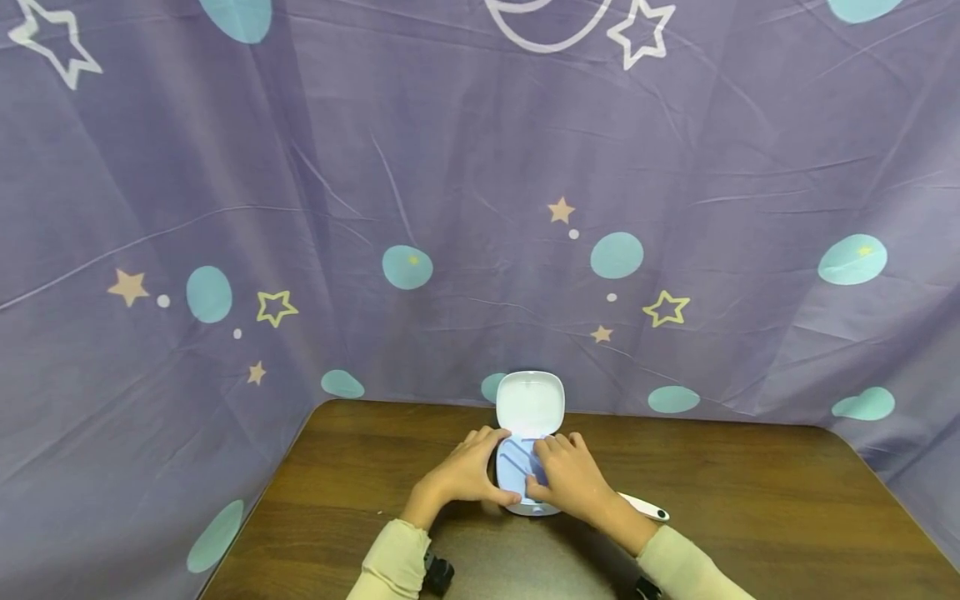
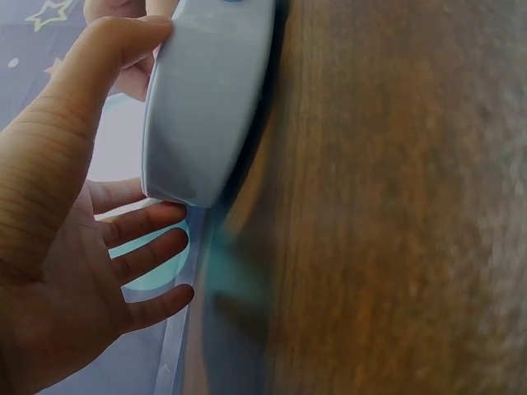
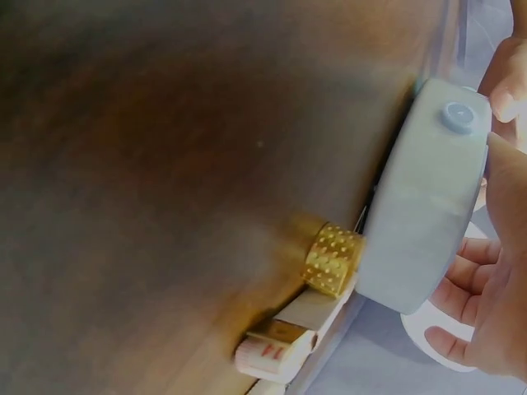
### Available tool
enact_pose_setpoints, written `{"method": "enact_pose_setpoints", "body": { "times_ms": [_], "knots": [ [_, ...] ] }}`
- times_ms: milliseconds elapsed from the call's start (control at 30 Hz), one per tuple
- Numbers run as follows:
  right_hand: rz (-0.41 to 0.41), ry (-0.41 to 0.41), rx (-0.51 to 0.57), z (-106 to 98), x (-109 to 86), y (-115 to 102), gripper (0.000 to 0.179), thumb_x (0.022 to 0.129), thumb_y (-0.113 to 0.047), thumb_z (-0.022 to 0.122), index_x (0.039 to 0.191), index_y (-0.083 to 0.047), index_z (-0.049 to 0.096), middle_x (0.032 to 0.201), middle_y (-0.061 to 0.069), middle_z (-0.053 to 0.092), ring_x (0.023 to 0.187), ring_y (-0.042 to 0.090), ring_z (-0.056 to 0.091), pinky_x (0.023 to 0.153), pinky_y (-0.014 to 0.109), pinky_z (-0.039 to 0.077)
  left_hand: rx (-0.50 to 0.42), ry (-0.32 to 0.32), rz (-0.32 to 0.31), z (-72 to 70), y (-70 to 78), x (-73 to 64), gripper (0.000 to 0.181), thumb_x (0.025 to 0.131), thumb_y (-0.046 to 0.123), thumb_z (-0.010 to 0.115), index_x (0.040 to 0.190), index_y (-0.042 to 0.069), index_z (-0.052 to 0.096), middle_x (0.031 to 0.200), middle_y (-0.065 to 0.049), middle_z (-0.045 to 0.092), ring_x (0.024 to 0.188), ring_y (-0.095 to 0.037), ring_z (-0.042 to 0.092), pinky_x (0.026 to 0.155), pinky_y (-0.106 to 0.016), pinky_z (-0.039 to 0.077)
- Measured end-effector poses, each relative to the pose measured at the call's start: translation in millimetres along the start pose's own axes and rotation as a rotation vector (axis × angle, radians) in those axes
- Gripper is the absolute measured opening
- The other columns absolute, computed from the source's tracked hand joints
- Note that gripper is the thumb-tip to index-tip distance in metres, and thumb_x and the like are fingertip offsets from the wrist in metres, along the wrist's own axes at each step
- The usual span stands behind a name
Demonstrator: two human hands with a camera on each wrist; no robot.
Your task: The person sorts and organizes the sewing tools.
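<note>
A small white case [image 1: 534,509] lies on the table with its rounded lid [image 1: 530,404] standing up at the back. Inside it sits a light blue tray [image 1: 513,465] with raised ridges. My left hand [image 1: 467,472] spans the case's left side, thumb at the front rim and index finger at the back corner. In the left wrist view its other fingers are spread apart. My right hand [image 1: 570,482] reaches over the right side, its bent fingers and thumb on the tray and covering that part. A round button [image 3: 459,117] shows on the case's front wall.
A gold dotted cylinder [image 3: 335,259] stands beside the case, near a white piece with red numerals [image 3: 273,355]. A white handle with a dark end [image 1: 647,507] shows by the right forearm. The patterned purple cloth [image 1: 465,208] hangs behind the wooden table [image 1: 750,500].
</note>
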State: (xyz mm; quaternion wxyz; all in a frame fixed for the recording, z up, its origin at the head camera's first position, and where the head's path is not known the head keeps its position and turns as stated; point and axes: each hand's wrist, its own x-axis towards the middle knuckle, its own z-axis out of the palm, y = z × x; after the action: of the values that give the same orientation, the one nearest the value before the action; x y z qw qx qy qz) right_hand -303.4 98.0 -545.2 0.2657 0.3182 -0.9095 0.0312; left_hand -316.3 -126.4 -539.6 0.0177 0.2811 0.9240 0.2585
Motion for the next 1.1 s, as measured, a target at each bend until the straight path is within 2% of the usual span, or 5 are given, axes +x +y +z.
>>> {"method": "enact_pose_setpoints", "body": {
  "times_ms": [267,533,767,967,1100],
  "knots": [
    [0.015,-0.020,0.034,-2,-1.5,0,0.031,0.079,-0.036,0.074,0.091,-0.012,0.059,0.078,-0.004,0.056,0.078,0.015,0.053,0.077,0.036,0.041,0.014,0.009,0.012,-0.8,2.3,-0.6,0.106,0.069,0.058,0.087,0.150,0.006,0.043,0.130,-0.006,0.056,0.121,-0.024,0.051,0.105,-0.046,0.045],
    [0.026,-0.086,0.087,-11,-0.5,4,0.036,0.083,-0.042,0.074,0.099,-0.011,0.066,0.084,-0.003,0.060,0.084,0.016,0.056,0.079,0.036,0.043,0.017,0.001,0.002,1.3,2.0,-1.2,0.106,0.069,0.058,0.087,0.151,0.008,0.042,0.132,-0.004,0.055,0.118,-0.022,0.051,0.104,-0.044,0.046],
    [-0.014,-0.024,0.148,-24,-2.7,19,0.037,0.084,-0.040,0.075,0.105,-0.010,0.069,0.093,0.000,0.068,0.086,0.015,0.057,0.080,0.038,0.046,0.019,0.011,0.020,3.8,2.0,-0.3,0.104,0.070,0.054,0.089,0.150,0.007,0.042,0.132,-0.006,0.055,0.117,-0.023,0.052,0.103,-0.045,0.047],
    [-0.020,-0.013,0.172,-39,-7.5,39,0.034,0.084,-0.032,0.076,0.109,-0.010,0.068,0.093,0.000,0.066,0.083,0.014,0.052,0.079,0.038,0.045,0.009,0.024,0.023,5.5,0.3,-0.3,0.103,0.070,0.053,0.089,0.150,0.008,0.042,0.132,-0.006,0.055,0.118,-0.024,0.052,0.104,-0.047,0.047],
    [-0.042,0.001,0.175,-46,-13.0,52,0.034,0.082,-0.027,0.078,0.110,-0.010,0.068,0.095,0.001,0.066,0.087,0.016,0.058,0.081,0.040,0.047,0.008,0.033,0.025,6.3,-1.6,-1.0,0.102,0.069,0.051,0.090,0.149,0.009,0.042,0.132,-0.006,0.055,0.117,-0.024,0.052,0.102,-0.047,0.047]
  ]
}}
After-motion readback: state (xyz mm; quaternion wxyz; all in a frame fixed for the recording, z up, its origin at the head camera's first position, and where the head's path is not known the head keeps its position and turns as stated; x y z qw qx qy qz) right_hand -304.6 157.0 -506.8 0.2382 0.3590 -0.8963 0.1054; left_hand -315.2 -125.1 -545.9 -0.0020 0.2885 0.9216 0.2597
